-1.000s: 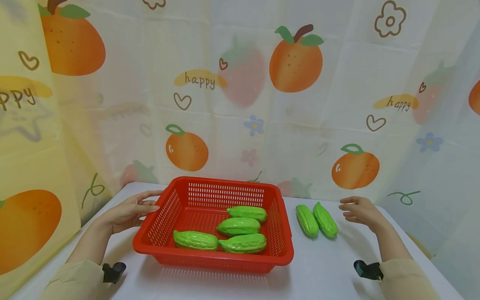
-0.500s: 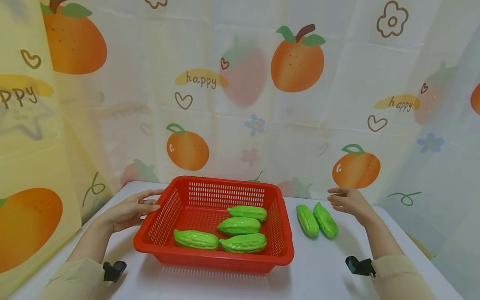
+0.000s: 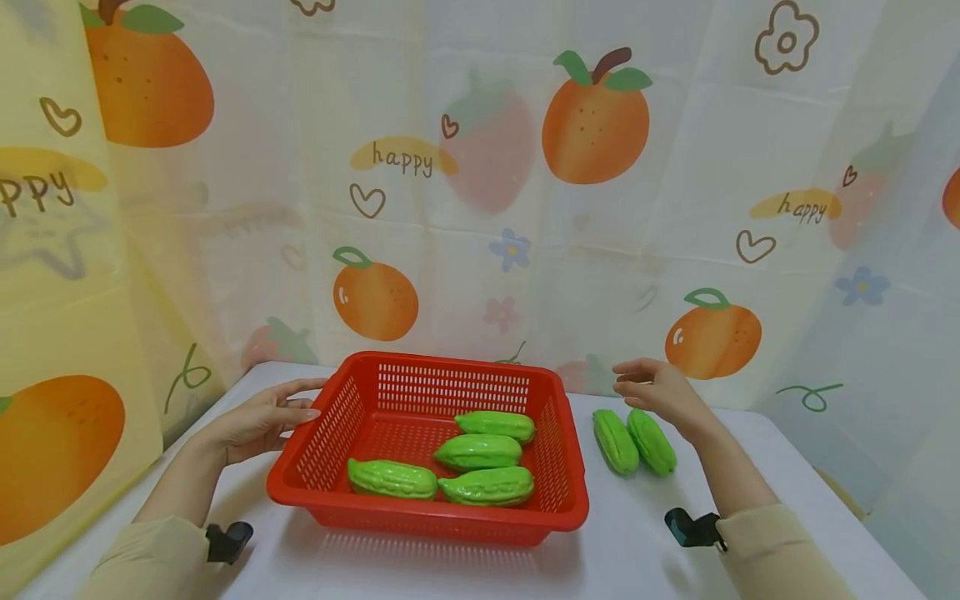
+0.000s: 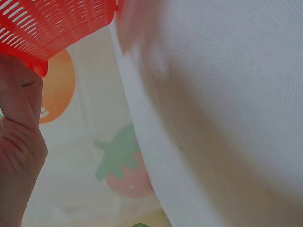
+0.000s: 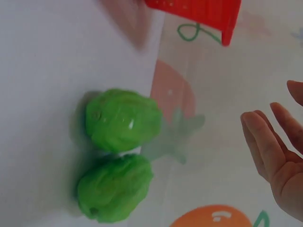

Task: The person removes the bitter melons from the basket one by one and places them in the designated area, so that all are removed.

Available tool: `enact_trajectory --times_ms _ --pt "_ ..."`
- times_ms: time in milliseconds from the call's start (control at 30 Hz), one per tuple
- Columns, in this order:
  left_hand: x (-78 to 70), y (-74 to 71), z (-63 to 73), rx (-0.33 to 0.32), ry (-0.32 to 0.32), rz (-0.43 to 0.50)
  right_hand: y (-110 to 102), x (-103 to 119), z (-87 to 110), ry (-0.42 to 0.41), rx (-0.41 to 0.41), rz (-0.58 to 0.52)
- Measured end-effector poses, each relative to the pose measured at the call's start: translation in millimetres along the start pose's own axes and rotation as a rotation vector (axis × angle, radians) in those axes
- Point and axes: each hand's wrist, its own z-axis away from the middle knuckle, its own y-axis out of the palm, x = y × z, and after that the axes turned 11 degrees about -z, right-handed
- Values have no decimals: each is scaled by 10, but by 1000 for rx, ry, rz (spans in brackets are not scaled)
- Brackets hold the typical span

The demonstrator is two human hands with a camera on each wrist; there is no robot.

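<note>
Your left hand [image 3: 258, 423] is clamped on the red basket [image 3: 435, 527], thumb and fingers at its left rim. Your right hand [image 3: 662, 395] is raised to the right of the basket, above the far ends of two loose green gourds, thumb and fingers apart, holding nothing. The near gourd [image 3: 616, 443] and the outer gourd [image 3: 652, 443] lie side by side on the white table [image 3: 622, 533], right of the basket. Inside the basket, three gourds [image 3: 477, 452] are lined up back to front in its right half; a fourth gourd [image 3: 392, 480] lies front left.
</note>
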Motion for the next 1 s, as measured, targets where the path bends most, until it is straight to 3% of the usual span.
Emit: enact_trajectory --times_ms 300,667,1000 --pt "15 5 -15 4 13 10 273 183 -23 -69 43 -14" --pt "33 -8 -21 -5 7 0 590 301 -60 -79 113 -9" --pt "14 -2 -7 -15 -3 -2 929 453 -67 -163 169 73"
